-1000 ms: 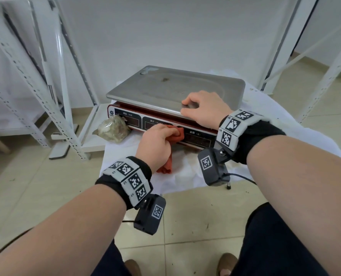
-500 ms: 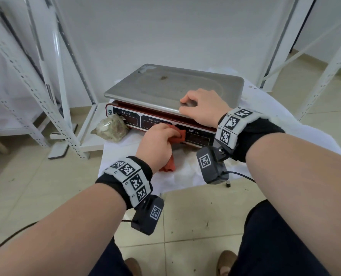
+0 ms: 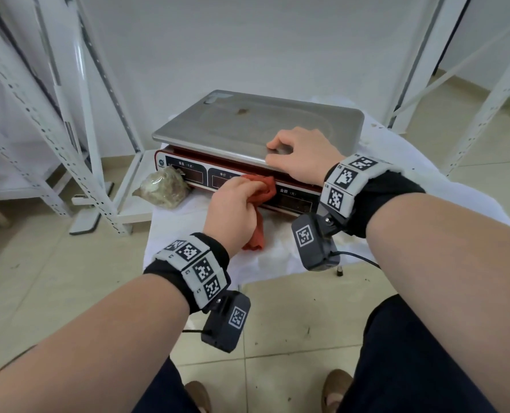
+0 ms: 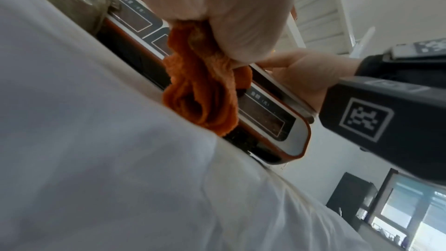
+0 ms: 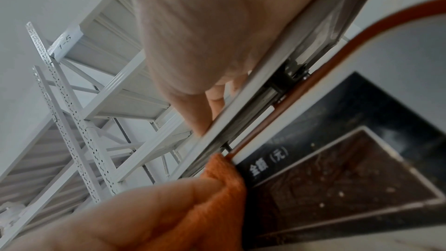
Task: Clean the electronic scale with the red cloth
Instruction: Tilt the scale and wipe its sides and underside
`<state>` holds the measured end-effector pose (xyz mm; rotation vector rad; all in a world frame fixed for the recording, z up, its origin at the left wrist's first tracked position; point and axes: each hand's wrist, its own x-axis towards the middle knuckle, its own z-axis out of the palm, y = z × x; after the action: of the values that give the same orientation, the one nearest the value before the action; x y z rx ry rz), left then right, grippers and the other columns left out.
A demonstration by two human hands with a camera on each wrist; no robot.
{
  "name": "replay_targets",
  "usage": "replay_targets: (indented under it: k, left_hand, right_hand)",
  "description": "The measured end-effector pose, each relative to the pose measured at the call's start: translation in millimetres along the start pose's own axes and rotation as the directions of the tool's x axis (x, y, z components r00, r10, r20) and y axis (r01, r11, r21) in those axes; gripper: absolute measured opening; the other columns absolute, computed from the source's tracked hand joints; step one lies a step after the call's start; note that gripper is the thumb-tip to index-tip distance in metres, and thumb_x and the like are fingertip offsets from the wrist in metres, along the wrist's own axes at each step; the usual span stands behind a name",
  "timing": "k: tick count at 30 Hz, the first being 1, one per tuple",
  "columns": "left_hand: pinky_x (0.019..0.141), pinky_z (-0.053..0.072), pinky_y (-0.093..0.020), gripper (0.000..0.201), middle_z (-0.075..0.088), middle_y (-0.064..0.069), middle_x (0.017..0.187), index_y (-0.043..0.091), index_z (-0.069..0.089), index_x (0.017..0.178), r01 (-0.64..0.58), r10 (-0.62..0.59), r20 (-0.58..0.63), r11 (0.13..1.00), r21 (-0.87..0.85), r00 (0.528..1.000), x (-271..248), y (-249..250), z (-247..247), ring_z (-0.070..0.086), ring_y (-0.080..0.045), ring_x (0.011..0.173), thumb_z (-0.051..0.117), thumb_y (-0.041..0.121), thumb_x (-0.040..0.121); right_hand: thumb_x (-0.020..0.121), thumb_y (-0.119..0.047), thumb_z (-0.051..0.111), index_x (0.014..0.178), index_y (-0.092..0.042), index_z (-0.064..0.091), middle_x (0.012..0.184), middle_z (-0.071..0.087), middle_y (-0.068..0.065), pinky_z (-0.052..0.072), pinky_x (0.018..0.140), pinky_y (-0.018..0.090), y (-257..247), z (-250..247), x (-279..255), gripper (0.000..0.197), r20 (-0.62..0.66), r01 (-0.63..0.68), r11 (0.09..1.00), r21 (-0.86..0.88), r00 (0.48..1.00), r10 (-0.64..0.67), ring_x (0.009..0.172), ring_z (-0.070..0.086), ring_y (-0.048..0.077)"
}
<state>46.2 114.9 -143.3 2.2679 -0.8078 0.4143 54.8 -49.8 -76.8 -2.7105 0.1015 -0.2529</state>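
Note:
The electronic scale (image 3: 247,126) has a steel weighing pan with a small brown stain and a red-edged front display panel (image 4: 267,115). It stands on a white cloth (image 3: 277,257). My left hand (image 3: 232,210) grips the bunched red cloth (image 3: 261,192) and presses it against the middle of the display panel; the cloth's tail (image 4: 200,94) hangs down to the white cloth. My right hand (image 3: 301,156) rests on the pan's front right part, fingers bent, thumb along the pan's front edge (image 5: 217,127). The cloth (image 5: 224,178) touches the panel beside the right display window (image 5: 350,175).
A clear bag of greenish-brown stuff (image 3: 165,186) lies against the scale's front left corner. White slotted shelving frames (image 3: 78,138) stand left and right (image 3: 480,108). Tiled floor (image 3: 54,278) lies around the covered stand. My knees and shoes show at the bottom.
My left hand with the red cloth has slid slightly along the display panel. The right hand stays on the pan.

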Motion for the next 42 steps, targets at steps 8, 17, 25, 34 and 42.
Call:
replay_targets:
  k: [8,17,25,34,42]
  left_hand:
    - [0.093,0.035,-0.021,0.040,0.068,-0.014,0.102,0.003,0.074,0.097,-0.074,0.067,0.157,0.997,0.036,0.985,1.1,-2.6,-10.1,0.060,-0.032,0.100,0.043,-0.004,0.072]
    - [0.091,0.025,-0.008,0.039,0.066,-0.015,0.105,0.002,0.070,0.105,0.058,-0.059,-0.041,0.998,-0.028,0.997,-0.8,19.8,0.9,0.058,-0.031,0.104,0.051,-0.010,0.073]
    - [0.092,0.033,-0.016,0.047,0.067,-0.013,0.105,0.004,0.072,0.102,-0.077,0.071,0.167,0.996,0.032,0.983,-2.1,16.8,-3.9,0.061,-0.030,0.101,0.038,0.005,0.070]
    - [0.086,0.026,-0.007,0.040,0.067,-0.013,0.099,0.004,0.070,0.103,-0.010,0.009,-0.074,1.000,-0.016,0.997,1.4,23.4,5.8,0.059,-0.030,0.097,0.047,-0.006,0.072]
    - [0.084,0.048,-0.033,0.044,0.068,-0.013,0.098,0.006,0.074,0.097,-0.208,0.185,0.221,0.974,0.086,0.958,-3.7,22.0,10.8,0.063,-0.034,0.090,0.035,0.011,0.076]
  right_hand:
    - [0.088,-0.042,0.055,0.120,-0.028,0.062,0.117,0.062,-0.006,0.035,0.098,0.025,-2.8,-5.1,-11.7,0.036,0.001,0.019,0.999,0.035,1.000,-0.019,0.116,0.053,0.016]
    - [0.090,-0.034,0.055,0.121,-0.028,0.063,0.124,0.063,-0.008,0.023,0.114,0.035,18.7,-12.9,-32.4,0.033,-0.120,-0.001,0.998,0.060,0.993,0.008,0.120,0.052,0.012]
    - [0.094,-0.030,0.050,0.127,-0.025,0.059,0.135,0.055,-0.007,0.026,0.100,0.014,20.0,-16.5,-34.8,0.034,-0.047,0.014,0.997,0.075,0.999,-0.010,0.128,0.045,0.008]
    - [0.092,-0.034,0.051,0.127,-0.030,0.059,0.141,0.047,-0.012,0.026,0.111,0.023,26.3,-13.0,-27.7,0.036,-0.043,-0.010,0.999,0.049,0.999,0.012,0.134,0.039,0.007]
    - [0.092,-0.034,0.050,0.125,-0.031,0.060,0.140,0.048,-0.013,0.027,0.112,0.025,26.1,-10.9,-28.5,0.035,-0.061,-0.007,0.997,0.071,0.998,0.011,0.132,0.041,0.007]
